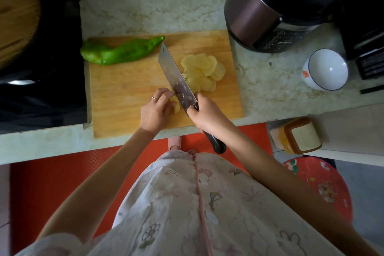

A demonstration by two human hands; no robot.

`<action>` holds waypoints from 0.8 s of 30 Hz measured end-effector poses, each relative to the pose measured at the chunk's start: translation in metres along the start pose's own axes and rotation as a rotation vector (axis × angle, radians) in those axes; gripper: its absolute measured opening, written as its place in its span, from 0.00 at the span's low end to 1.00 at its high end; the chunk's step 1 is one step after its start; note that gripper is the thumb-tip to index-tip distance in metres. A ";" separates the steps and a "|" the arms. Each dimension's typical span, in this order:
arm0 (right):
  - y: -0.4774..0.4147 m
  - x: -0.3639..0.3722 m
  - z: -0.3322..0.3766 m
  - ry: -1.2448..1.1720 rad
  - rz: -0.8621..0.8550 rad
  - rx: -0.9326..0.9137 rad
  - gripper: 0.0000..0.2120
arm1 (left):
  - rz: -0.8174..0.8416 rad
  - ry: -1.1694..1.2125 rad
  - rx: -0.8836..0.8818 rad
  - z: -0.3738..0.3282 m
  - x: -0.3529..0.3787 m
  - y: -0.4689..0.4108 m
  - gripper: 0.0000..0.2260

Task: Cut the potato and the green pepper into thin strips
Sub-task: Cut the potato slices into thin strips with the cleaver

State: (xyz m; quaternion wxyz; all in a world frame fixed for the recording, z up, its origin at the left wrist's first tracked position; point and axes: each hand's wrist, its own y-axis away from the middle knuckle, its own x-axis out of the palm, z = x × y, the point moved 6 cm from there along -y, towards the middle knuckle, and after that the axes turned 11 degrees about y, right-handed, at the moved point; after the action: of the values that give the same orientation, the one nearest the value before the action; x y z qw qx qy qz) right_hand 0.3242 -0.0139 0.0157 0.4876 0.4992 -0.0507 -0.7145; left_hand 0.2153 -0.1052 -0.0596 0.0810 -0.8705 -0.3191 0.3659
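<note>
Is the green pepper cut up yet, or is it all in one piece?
In one piece. The green pepper lies uncut on the cutting board, apart from the knife.

A pale stone counter (pixel 158 10) bears a wooden cutting board (pixel 128 89), a cooker (pixel 259 12) and a white bowl (pixel 326 68).

My right hand (pixel 204 115) grips the cleaver (pixel 176 77) by its dark handle, blade angled across the cutting board (pixel 124 93). My left hand (pixel 154 110), fingers curled, holds a potato piece (pixel 177 107) against the blade. Just beyond my right hand lies a heap of potato slices (pixel 202 74); well beyond my left hand, the green pepper (pixel 120 52)
</note>
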 end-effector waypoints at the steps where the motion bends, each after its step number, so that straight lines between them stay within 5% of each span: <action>1: 0.000 0.001 0.000 -0.003 -0.002 -0.001 0.09 | -0.001 0.002 0.001 0.000 0.000 0.000 0.08; 24: 0.003 0.010 -0.003 -0.070 -0.052 -0.033 0.03 | 0.016 0.042 -0.044 0.005 0.002 0.001 0.06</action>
State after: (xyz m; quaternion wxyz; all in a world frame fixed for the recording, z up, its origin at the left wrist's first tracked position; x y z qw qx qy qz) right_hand 0.3281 -0.0216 0.0088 0.4748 0.4671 -0.0429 -0.7447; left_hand 0.2134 -0.1054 -0.0652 0.0655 -0.8821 -0.3181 0.3411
